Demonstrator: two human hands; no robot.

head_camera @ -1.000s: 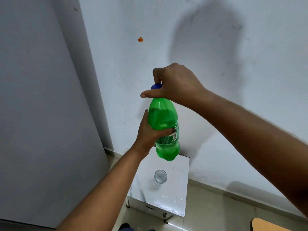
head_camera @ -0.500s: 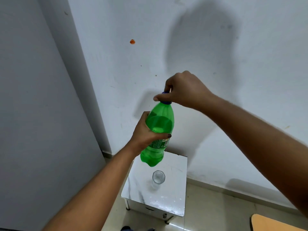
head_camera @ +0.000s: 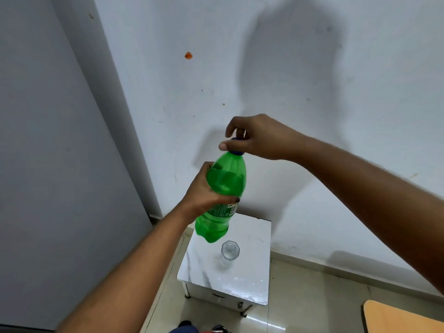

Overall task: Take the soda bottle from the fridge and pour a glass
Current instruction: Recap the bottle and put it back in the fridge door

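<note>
**Cap pinched, bottle held over the glass**

Right hand (head_camera: 259, 138) closed narrow, thumb and forefinger pinched on the small blue screw cap (head_camera: 237, 152), remaining fingers curled loosely above it. Left hand (head_camera: 206, 191) wrapped tight round the middle of the green translucent plastic soda bottle (head_camera: 223, 198), thumb across the front just above the label, fingers hidden behind. Bottle in mid-air, tilted with its base toward the left and its neck toward the right, partly filled, liquid level visible in the upper body. Cap seated on the neck; loosened or tight, impossible to tell.

Directly below and slightly right of the bottle's base, a small clear empty drinking glass (head_camera: 230, 251), upright on the white glossy square counter (head_camera: 249, 282) against the pale wall. Grey fridge panel (head_camera: 48, 164) to the left, apparently shut.

Likely step: unscrewing before the pour. Risks from here:
- Fizz bursting out on a quick twist, probably worse after the carry from the fridge; spray over hands, counter and floor.
- Squeeze from the tight left grip pushing soda up the neck once the cap lifts.
- Cap slipping from the narrow pinch and dropping to the tiled floor (head_camera: 300, 316).
- Light glass toppling under a fast stream or a knock from the bottle's base.
</note>
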